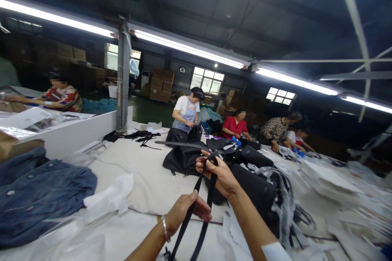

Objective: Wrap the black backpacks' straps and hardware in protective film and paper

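A long black strap (211,191) hangs in a loop before me, above the pale table. My right hand (222,177) pinches its upper part between thumb and fingers, and one flat end sticks out to the left. Lower down, my left hand (183,212), with a silver bracelet at the wrist, lies loosely around one run of the strap, thumb in front and fingers behind. Both lower runs of the strap go down toward the bottom edge of the view. Just behind my hands lies a black bag (177,161) on the table.
Black bags (254,187) with clear plastic wrap lie at right, beside stacked white sheets (330,183). At left are a denim garment (45,195) and white paper (112,191). Thin black straps (143,135) lie near a metal post (123,81). Several people work around the tables.
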A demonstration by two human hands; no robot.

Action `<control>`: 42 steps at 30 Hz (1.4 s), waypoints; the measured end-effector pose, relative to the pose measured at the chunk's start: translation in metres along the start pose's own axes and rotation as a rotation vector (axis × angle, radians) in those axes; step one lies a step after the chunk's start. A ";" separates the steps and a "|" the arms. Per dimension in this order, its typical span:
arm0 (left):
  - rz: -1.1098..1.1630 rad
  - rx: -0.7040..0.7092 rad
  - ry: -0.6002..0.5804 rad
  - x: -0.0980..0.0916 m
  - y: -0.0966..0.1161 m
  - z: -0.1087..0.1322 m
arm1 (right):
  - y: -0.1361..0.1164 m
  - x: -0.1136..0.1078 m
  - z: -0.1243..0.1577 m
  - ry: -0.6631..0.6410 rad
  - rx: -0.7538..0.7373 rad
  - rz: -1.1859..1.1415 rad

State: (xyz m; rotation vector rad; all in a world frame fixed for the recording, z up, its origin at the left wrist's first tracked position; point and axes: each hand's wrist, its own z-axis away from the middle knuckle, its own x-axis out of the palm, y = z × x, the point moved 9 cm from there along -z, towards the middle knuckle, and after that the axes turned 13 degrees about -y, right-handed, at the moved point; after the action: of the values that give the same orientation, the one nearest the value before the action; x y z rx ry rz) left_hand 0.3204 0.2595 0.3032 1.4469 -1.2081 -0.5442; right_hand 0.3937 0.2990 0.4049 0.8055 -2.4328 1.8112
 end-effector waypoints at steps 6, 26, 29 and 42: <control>0.080 -0.022 -0.031 -0.001 -0.002 0.008 | 0.013 -0.015 -0.006 0.088 0.049 0.041; -0.394 -0.692 0.736 -0.065 -0.158 0.331 | 0.127 0.045 0.071 0.168 0.078 0.377; -0.180 -0.732 0.750 -0.025 -0.175 0.373 | 0.232 0.066 0.147 0.000 0.373 0.640; -0.185 -0.664 0.728 0.010 -0.195 0.366 | 0.297 0.084 0.172 -0.673 0.304 1.508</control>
State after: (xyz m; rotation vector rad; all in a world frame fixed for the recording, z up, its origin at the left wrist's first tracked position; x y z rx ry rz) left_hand 0.0843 0.0594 0.0269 1.0275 -0.2688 -0.4239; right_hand 0.2525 0.1711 0.1072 -1.0453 -3.6734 2.4882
